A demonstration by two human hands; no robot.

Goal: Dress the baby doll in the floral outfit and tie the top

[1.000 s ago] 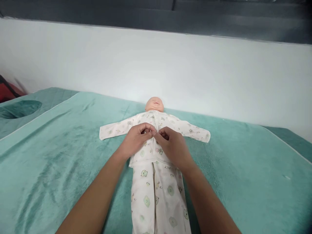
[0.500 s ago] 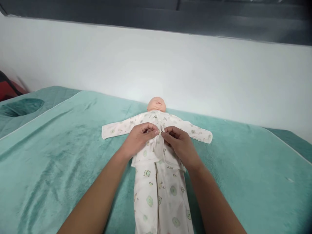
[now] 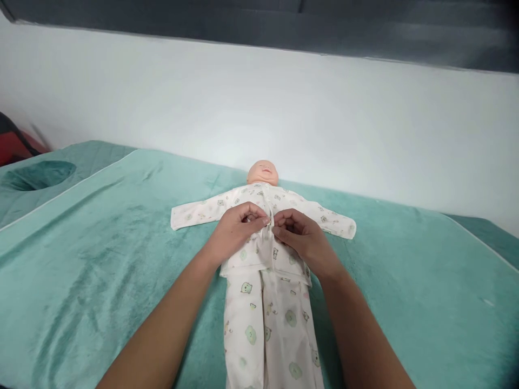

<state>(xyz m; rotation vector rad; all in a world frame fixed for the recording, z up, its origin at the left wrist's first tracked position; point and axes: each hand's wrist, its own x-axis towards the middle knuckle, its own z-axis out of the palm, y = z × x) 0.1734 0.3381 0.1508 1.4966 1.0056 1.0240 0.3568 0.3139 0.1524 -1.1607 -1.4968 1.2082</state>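
A baby doll (image 3: 263,172) lies on its back, dressed in a white pajama top (image 3: 247,259) and matching pants (image 3: 279,329) printed with small green animals. Its sleeves stretch out to both sides. At the middle of the chest, my left hand (image 3: 240,227) pinches one edge of the top's front opening between thumb and forefinger. My right hand (image 3: 302,235) faces it from the other side, fingers curled and pinching the opposite edge. A small light spot, perhaps a button, shows at the left fingertips; the fingers partly hide it.
A green plush cover (image 3: 121,259) spreads under the doll, with a padded face hole (image 3: 38,175) at the far left. Behind it rises a white wall (image 3: 259,108) with a dark band (image 3: 203,24) above. Something red and black (image 3: 14,143) stands at the left edge.
My fingertips have shifted slightly at the front opening, and the right thumb sits a little lower. The raised cloth flap between the hands looks narrower. The whole view has moved slightly.
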